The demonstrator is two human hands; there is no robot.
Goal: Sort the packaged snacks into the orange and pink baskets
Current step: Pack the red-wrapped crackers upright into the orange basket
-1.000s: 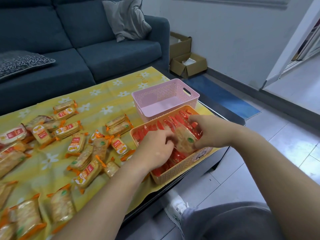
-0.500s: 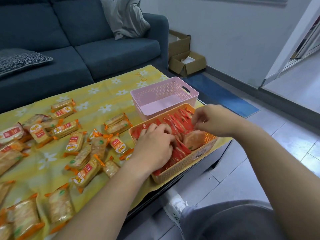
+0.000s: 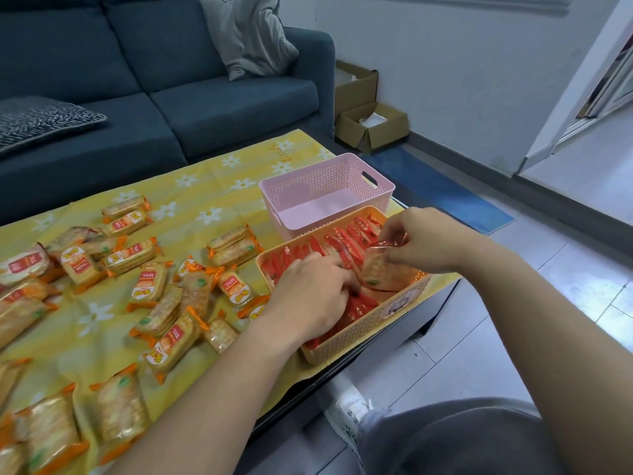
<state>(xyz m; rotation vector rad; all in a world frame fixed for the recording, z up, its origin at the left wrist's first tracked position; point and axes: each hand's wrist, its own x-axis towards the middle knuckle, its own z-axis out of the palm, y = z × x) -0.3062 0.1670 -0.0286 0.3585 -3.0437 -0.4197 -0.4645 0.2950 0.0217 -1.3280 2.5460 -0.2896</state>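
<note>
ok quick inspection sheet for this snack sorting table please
surface: table under a yellow floral cloth
job's things: orange basket at the near right edge, full of red packets; pink basket behind it, looks empty; cracker packs scattered on the cloth to the left
clutter: nothing seen
grippers: left hand down among the red packets, fingertips hidden; right hand pinches a cracker pack by its wrapper end over the orange basket
cables: nothing seen
surroundings: blue sofa with grey cushion, cardboard boxes, blue mat on the floor
</note>
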